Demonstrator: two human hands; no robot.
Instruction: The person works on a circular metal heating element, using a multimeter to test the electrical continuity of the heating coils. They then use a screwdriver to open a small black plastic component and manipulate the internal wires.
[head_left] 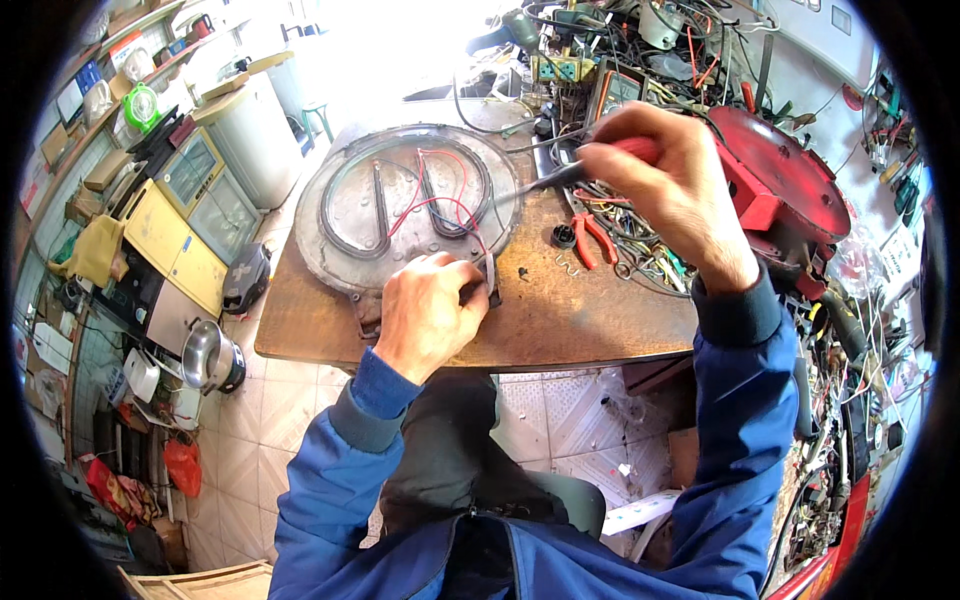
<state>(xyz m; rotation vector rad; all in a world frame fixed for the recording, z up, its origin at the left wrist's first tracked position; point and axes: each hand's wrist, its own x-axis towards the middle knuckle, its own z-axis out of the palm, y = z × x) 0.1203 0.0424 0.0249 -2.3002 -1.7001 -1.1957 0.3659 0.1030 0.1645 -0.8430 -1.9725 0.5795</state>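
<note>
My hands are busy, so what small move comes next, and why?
Perhaps bring the tool in your right hand down beside your left hand: the red wires run toward that hand at the near edge of the round metal plate, while the tool is held farther right, pointing left.

Strong white light is flooding in at the top centre, washing out detail beyond the surface (610,325). The right hand (668,180) is looking slightly blurred, and straight edges are bending near the black rim.
</note>
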